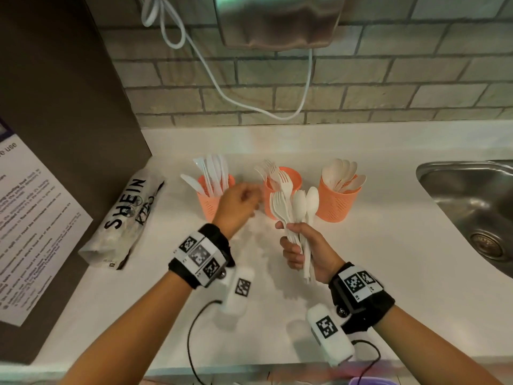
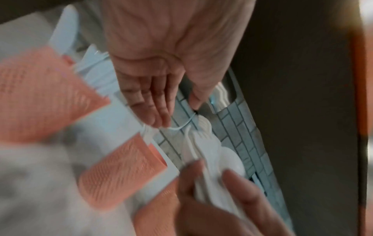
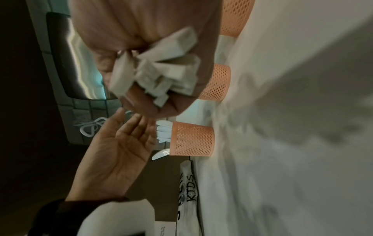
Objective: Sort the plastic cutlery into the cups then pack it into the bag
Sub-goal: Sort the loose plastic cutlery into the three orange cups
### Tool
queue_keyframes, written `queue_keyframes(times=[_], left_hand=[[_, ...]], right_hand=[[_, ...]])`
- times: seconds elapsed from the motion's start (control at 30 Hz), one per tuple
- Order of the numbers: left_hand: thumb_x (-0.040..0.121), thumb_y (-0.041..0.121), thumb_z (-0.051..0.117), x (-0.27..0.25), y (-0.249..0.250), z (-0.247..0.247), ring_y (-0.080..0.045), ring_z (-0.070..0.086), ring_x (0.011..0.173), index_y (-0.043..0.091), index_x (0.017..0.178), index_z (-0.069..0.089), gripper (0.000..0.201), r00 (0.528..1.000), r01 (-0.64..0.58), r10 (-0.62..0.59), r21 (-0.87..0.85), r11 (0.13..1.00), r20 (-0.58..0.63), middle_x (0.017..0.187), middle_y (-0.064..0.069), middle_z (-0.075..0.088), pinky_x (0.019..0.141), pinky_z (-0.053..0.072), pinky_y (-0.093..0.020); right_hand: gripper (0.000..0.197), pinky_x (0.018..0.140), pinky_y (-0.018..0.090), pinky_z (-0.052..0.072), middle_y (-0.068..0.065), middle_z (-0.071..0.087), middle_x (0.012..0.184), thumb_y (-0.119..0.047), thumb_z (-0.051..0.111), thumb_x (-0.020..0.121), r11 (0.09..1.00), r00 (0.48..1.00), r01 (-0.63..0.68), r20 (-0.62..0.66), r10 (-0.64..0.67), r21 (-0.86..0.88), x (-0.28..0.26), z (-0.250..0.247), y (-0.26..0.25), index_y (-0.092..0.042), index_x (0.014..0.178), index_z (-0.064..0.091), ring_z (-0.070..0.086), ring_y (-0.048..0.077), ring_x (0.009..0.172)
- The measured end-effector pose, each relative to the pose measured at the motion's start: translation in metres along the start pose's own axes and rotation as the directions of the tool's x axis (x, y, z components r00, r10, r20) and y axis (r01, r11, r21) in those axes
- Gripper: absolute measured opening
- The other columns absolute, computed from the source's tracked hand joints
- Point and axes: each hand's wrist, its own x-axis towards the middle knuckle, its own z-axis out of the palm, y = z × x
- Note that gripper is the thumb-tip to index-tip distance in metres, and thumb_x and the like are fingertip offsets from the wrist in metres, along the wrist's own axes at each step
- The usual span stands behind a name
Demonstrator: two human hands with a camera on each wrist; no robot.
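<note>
Holding a bunch of forks and spoons [image 1: 294,212] tight in your right hand [image 1: 305,251], you are mid-sort. Your left hand [image 1: 236,207], fingers loose and empty, sits by the fork cup [image 1: 280,190]. Next, pick one fork.

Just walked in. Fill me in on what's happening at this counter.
A person is sorting plastic cutlery. Their right hand grips a bundle of forks and spoons; the left hand is open and holds nothing. Three orange cups already hold knives, forks and spoons separately. The bag lies at the left.
</note>
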Motion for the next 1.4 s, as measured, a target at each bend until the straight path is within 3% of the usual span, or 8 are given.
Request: queue_keyframes(times=[0.2, 0.43, 0.53, 0.73, 0.87, 1.1, 1.27, 1.4], left_hand=[[0.087, 0.026, 0.061, -0.025, 0.001, 0.027, -0.010, 0.060, 0.064, 0.013, 0.091, 0.058, 0.014, 0.993, 0.093, -0.086, -0.087, 0.992, 0.077, 0.071, 0.004, 0.061, 0.058, 0.047, -0.021], [0.098, 0.011, 0.036, -0.033, 0.001, 0.026, -0.017, 0.061, 0.082, 0.006, 0.111, 0.056, 0.024, 0.983, 0.152, -0.127, -0.195, 0.969, 0.136, 0.092, -0.005, 0.063, 0.082, 0.052, -0.034], [0.098, 0.014, 0.035, -0.034, -0.007, 0.028, -0.028, 0.063, 0.089, 0.004, 0.111, 0.057, 0.027, 0.984, 0.159, -0.140, -0.176, 0.972, 0.114, 0.100, -0.016, 0.065, 0.083, 0.052, -0.041], [0.094, 0.015, 0.038, -0.036, -0.018, 0.027, -0.030, 0.056, 0.066, -0.008, 0.093, 0.056, 0.029, 0.988, 0.139, -0.135, -0.052, 0.989, 0.076, 0.074, -0.026, 0.062, 0.065, 0.048, -0.042], [0.093, 0.014, 0.036, -0.027, -0.023, 0.021, -0.033, 0.063, 0.079, -0.006, 0.096, 0.059, 0.030, 0.986, 0.148, -0.154, -0.093, 0.985, -0.066, 0.090, -0.027, 0.066, 0.079, 0.051, -0.051], [0.095, 0.005, 0.030, -0.018, -0.015, 0.009, -0.010, 0.051, 0.044, 0.014, 0.097, 0.053, 0.025, 0.931, 0.076, -0.244, -0.511, 0.856, -0.270, 0.058, -0.003, 0.048, 0.051, 0.049, -0.023], [0.088, 0.021, 0.059, -0.032, -0.014, 0.025, -0.008, 0.032, 0.041, 0.017, 0.063, 0.050, 0.027, 0.957, 0.278, -0.288, -0.394, 0.876, 0.035, 0.048, 0.004, 0.036, 0.040, 0.027, -0.018], [0.088, 0.018, 0.060, -0.044, -0.008, 0.045, -0.005, 0.032, 0.031, 0.008, 0.073, 0.058, 0.017, 0.946, 0.324, -0.285, -0.414, 0.851, 0.156, 0.037, 0.007, 0.043, 0.034, 0.026, -0.013]], right_hand=[[0.026, 0.037, 0.018, 0.030, -0.002, 0.040, 0.046, -0.028, 0.035, 0.094, 0.981, 0.999, 0.013, -0.049, -0.023, -0.196, 0.001, 0.011, 0.002, -0.013, 0.077, 0.049, 0.035, 0.008, 0.037], [0.030, 0.041, 0.021, 0.039, 0.006, 0.052, 0.053, -0.022, 0.032, 0.097, 0.970, 0.989, 0.088, -0.098, -0.113, -0.227, -0.001, 0.017, 0.008, -0.008, 0.089, 0.056, 0.045, 0.014, 0.039], [0.028, 0.042, 0.022, 0.044, 0.006, 0.055, 0.054, -0.021, 0.032, 0.099, 0.967, 0.987, 0.101, -0.097, -0.126, -0.234, -0.001, 0.018, 0.011, -0.005, 0.097, 0.055, 0.049, 0.015, 0.041], [0.028, 0.047, 0.027, 0.051, 0.010, 0.066, 0.066, -0.022, 0.032, 0.100, 0.955, 0.984, 0.117, -0.099, -0.149, -0.273, 0.005, 0.022, 0.018, -0.007, 0.106, 0.054, 0.061, 0.020, 0.049], [0.031, 0.054, 0.029, 0.056, 0.008, 0.071, 0.069, -0.021, 0.029, 0.101, 0.974, 0.988, 0.094, -0.098, -0.116, -0.205, 0.005, 0.025, 0.023, -0.009, 0.099, 0.057, 0.066, 0.020, 0.056], [0.023, 0.062, 0.035, 0.059, 0.014, 0.068, 0.096, -0.021, 0.031, 0.100, 0.984, 0.987, 0.088, -0.122, -0.108, -0.157, 0.004, 0.014, 0.021, -0.010, 0.096, 0.050, 0.070, 0.024, 0.076], [0.022, 0.054, 0.032, 0.055, 0.010, 0.067, 0.070, -0.021, 0.035, 0.099, 0.973, 0.986, 0.107, -0.105, -0.130, -0.204, -0.004, 0.010, 0.007, -0.008, 0.096, 0.052, 0.061, 0.018, 0.051], [0.026, 0.049, 0.030, 0.055, 0.011, 0.065, 0.062, -0.021, 0.036, 0.099, 0.971, 0.989, 0.103, -0.084, -0.123, -0.215, -0.011, 0.006, 0.002, -0.008, 0.095, 0.058, 0.059, 0.018, 0.046]])
